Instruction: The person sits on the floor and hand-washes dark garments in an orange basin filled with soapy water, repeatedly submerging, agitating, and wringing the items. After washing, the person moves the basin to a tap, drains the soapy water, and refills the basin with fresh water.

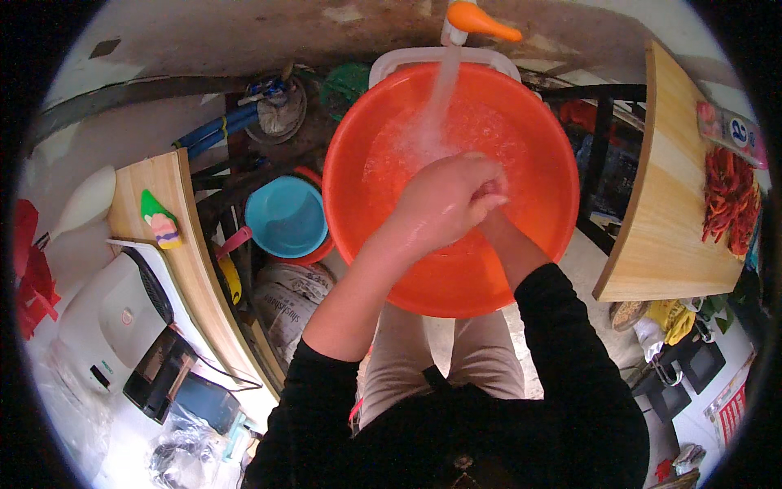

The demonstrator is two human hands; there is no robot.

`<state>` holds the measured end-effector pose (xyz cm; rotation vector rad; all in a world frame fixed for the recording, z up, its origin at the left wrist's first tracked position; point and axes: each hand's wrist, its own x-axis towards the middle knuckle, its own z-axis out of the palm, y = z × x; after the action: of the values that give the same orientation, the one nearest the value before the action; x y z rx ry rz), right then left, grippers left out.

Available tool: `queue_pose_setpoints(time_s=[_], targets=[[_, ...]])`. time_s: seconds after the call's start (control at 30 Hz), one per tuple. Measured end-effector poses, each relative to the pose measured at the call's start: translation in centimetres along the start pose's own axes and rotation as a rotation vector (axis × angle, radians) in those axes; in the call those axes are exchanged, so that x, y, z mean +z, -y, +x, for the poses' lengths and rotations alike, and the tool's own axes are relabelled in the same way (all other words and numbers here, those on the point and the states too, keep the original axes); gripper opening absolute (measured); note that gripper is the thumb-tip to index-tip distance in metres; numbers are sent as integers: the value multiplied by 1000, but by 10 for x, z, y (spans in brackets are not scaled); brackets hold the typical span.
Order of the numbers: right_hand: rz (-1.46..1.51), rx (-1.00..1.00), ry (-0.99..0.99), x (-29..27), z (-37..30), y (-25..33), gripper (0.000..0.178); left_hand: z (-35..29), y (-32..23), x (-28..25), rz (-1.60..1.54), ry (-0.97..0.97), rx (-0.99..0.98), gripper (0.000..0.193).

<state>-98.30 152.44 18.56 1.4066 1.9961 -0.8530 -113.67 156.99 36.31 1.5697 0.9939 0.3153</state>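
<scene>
Both my hands are together over a large orange basin (pixel 346 236). My left hand (pixel 452 191) lies on top, wet, with its fingers curled in around my right hand (pixel 494 222). The right hand is mostly covered, so its fingers do not show; only the wrist and forearm come out below. Behind them a stream of water (pixel 445 90) pours from a tap with an orange lever (pixel 485 22) into the basin. The water inside is rippled and bubbly. Black sleeves are pushed up both forearms.
Left of the basin sits a small blue basin (pixel 287 218) above a folded printed sack (pixel 293 301). A wooden board (pixel 175 196) and a white appliance (pixel 118 318) stand farther left. At right, a wooden tabletop (pixel 660 212) holds dried red chillies (pixel 727 196) and a packet (pixel 727 130).
</scene>
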Motion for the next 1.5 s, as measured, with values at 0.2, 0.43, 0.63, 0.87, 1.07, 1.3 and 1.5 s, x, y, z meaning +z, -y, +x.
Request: queue_pose_setpoints(time_s=[0.2, 0.43, 0.63, 0.87, 1.07, 1.3, 1.5], targets=[[-31, 36, -36, 0, 1, -2, 82, -2, 39, 38, 409, -4, -180, 43], [1, 16, -13, 4, 6, 1, 81, -46, -7, 10, 351, -52, -160, 55], [-20, 8, 14, -5, -3, 1, 87, -25, 17, 24, 631, -49, -295, 55], [-22, 20, 23, -5, 0, 2, 96, -91, 82, 11, 637, -667, -230, 67], [308, -164, 71, -82, -44, -9, 68, -114, 124, -3, 336, -857, -603, 58], [1443, -304, 134, -129, -103, -21, 36, -118, 143, 10, 173, -963, -453, 51], [-162, 165, -988, -93, -92, -63, 55, -118, 145, 7, 119, -949, -461, 50]])
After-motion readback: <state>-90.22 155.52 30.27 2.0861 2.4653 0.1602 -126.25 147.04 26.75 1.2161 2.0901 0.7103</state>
